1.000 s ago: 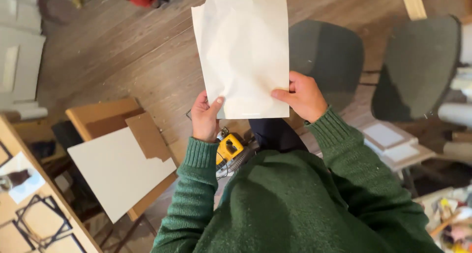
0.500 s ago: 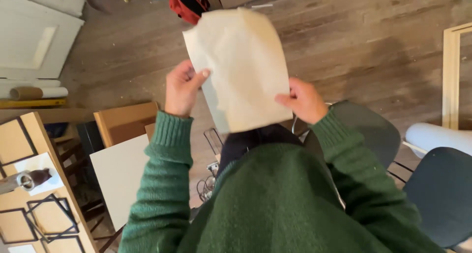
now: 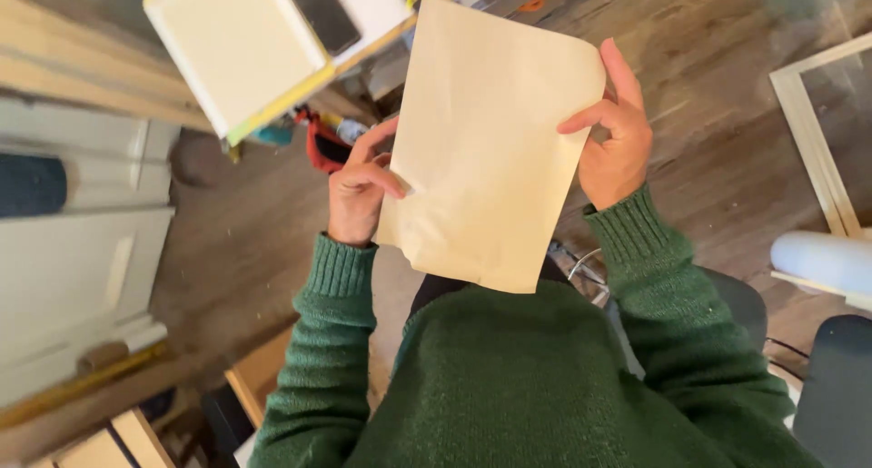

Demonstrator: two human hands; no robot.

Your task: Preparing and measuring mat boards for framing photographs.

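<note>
I hold a cream sheet of paper (image 3: 490,141) upright in front of my chest, slightly creased, with its lower edge near my green sweater. My left hand (image 3: 359,191) pinches the sheet's left edge, thumb on the front. My right hand (image 3: 618,136) grips the right edge near the top corner, fingers curled behind it. Both forearms are in green knitted sleeves.
A table edge at the top carries a cream board (image 3: 232,45) and a dark phone (image 3: 325,14). White panelled doors (image 3: 73,277) lie at the left. A white frame (image 3: 817,132) rests on the wooden floor at the right, near a dark chair seat (image 3: 840,386).
My view has swung round, so the table now shows at the top. The sheet stays in both hands; my right hand has shifted higher up its right edge.
</note>
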